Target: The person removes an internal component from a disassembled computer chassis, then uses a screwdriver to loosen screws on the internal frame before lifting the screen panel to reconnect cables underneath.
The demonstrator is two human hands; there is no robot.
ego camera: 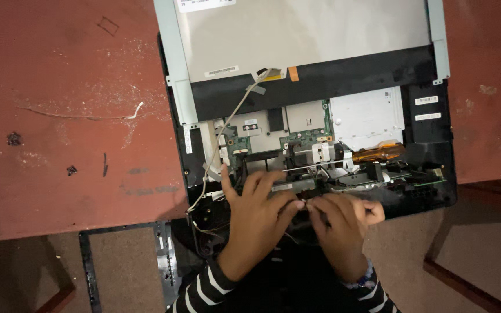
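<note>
An opened laptop (436,174) lies on a red-brown table (59,116), its green circuit board (297,139) and silver drive bay (366,116) exposed. The bare back of its screen panel (302,35) lies flat beyond the base. My left hand (259,217) rests on the near edge of the base, fingers spread, thumb pointing up. My right hand (340,223) is beside it, fingers curled and pinching at something small near the black front edge; what it holds is hidden. A thin white cable (227,122) runs from the panel down the left side.
A black plastic bezel frame (88,266) lies on the floor below the table's near edge. Dust, scratches and small dark bits (14,139) mark the table left of the laptop. An orange flex ribbon (378,152) sits near the drive bay.
</note>
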